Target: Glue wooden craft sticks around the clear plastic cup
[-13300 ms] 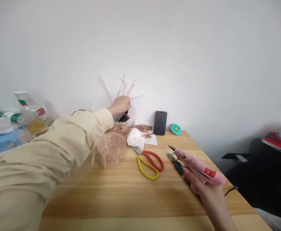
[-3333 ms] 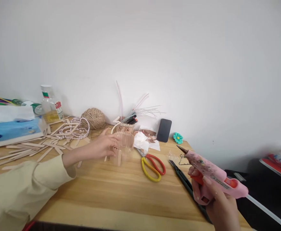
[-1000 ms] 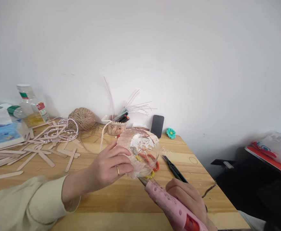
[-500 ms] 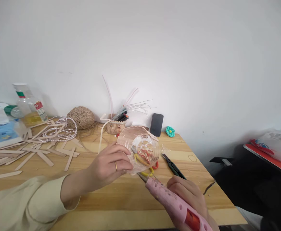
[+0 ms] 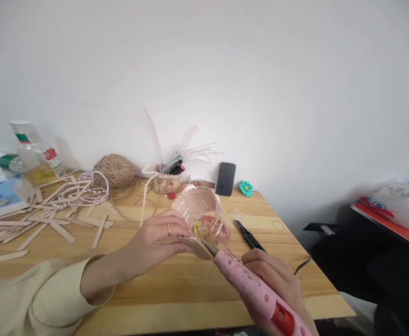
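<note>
My left hand (image 5: 157,240), with a ring on one finger, grips a clear plastic container (image 5: 220,221) by its near-left side. Flat wooden craft sticks (image 5: 188,200) line part of its wall. The container lies tilted above the table, and red and yellow shapes show through it. In my right hand (image 5: 278,275) is a pink hot glue gun (image 5: 251,291), fingers wrapped round its body. Its metal nozzle (image 5: 210,248) points up-left at the container's near rim, close to a craft stick; whether they touch I cannot tell. A dark utility knife (image 5: 249,237) lies just beyond my right hand.
Loose craft sticks (image 5: 62,231), a bead string (image 5: 101,186), a twine ball (image 5: 115,170) and a bottle (image 5: 32,154) crowd the left. A pen holder (image 5: 167,184), phone (image 5: 226,178) and green flower (image 5: 245,188) stand by the wall. The table's edge (image 5: 306,247) slopes down at right.
The container has turned in my left hand, so its craft-stick side now shows near the nozzle. My left fingers have shifted on it. The whole view has moved slightly.
</note>
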Demonstrator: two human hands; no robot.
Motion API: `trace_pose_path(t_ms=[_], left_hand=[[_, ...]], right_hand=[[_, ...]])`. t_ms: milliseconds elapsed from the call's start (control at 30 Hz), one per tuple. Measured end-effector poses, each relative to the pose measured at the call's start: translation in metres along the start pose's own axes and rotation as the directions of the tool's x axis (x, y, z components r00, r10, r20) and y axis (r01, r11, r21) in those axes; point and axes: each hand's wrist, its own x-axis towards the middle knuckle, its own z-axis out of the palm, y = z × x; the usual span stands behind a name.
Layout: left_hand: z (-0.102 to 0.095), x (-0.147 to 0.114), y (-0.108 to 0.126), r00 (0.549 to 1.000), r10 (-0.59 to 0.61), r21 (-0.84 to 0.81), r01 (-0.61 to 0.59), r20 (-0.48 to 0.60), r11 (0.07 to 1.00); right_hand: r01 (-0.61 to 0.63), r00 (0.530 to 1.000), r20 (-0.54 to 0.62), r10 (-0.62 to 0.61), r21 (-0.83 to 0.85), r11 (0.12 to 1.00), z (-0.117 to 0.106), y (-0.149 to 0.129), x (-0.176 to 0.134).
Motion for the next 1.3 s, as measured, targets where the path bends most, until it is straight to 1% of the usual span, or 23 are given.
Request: trace_pose_path(t_ms=[100,167,300,533,667,867,1067,1167,1300], left_hand=[[0.0015,-0.0020,0.0005,0.994,-0.108,-0.062,0.110,0.033,0.992],[0.0021,-0.0026,0.0013,0.989,-0.143,-0.076,0.145,0.042,0.986],[0.0016,-0.0016,0.0034,0.988,-0.150,-0.062,0.152,0.043,0.986],[0.0002,-0.0001,0.0051,0.985,-0.168,-0.036,0.169,0.035,0.985],[0.0005,0.0005,0.0058,0.989,-0.143,-0.027,0.144,0.031,0.989],[0.0000,0.0013,0.0066,0.994,-0.105,-0.003,0.105,0.022,0.994],[-0.0014,0.0006,0.0063,0.991,-0.135,-0.004,0.135,-0.010,0.991],[-0.0020,0.0004,0.0067,0.982,-0.183,-0.023,0.183,-0.035,0.983],[-0.0040,0.0018,0.0090,0.952,-0.305,-0.080,0.301,-0.033,0.950]], right_hand=[[0.002,1.000,-0.024,-0.003,-0.034,0.999,0.0006,-0.0015,0.0025],[0.031,0.999,-0.039,-0.033,-0.055,0.998,0.0005,-0.0021,0.0047],[0.070,0.996,-0.046,-0.073,-0.053,0.996,-0.0006,-0.0021,0.0073],[0.044,0.998,-0.031,-0.046,-0.079,0.996,-0.0009,-0.0007,0.0042],[0.054,0.998,-0.039,-0.058,-0.090,0.994,0.0005,0.0004,0.0027],[0.055,0.998,-0.019,-0.056,-0.087,0.995,0.0011,0.0035,0.0002],[0.058,0.998,-0.029,-0.061,-0.073,0.996,0.0008,0.0047,-0.0001],[0.061,0.997,-0.033,-0.064,-0.072,0.996,0.0013,0.0051,-0.0005],[0.063,0.997,-0.042,-0.066,-0.088,0.994,0.0007,0.0039,0.0003]])
